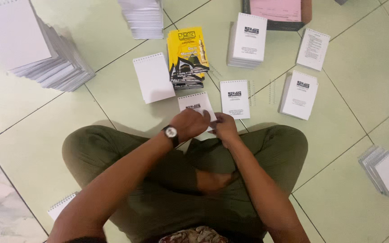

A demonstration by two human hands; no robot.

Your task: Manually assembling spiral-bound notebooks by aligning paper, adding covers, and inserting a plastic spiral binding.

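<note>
Head view: a person sits cross-legged on a pale green tiled floor [365,67], and both hands meet just in front of the knees over a small spiral-bound booklet [196,104] with a white printed cover. The left hand [190,124], a wristwatch [171,132] on its wrist, lies over the booklet's lower edge with its fingers curled down onto the paper; the right hand [225,127] pinches the lower right corner, fingers together on it. How firm either grip is cannot quite be told, since the hands hide that edge.

The booklet looks light, thin and floppy, its pages likely to fan or crease if bent; the wire-punched top edge seems the stiffest part, so holding it flat by a side edge near the binding looks safest.

Just beside it on the right lies a matching printed booklet [235,99]. Beyond stand a yellow-covered stack [187,56], a blank white pad [153,77] and a taller white printed stack [247,40]; a big pile of blank pads [37,45] sits at the floor's far left corner
</note>
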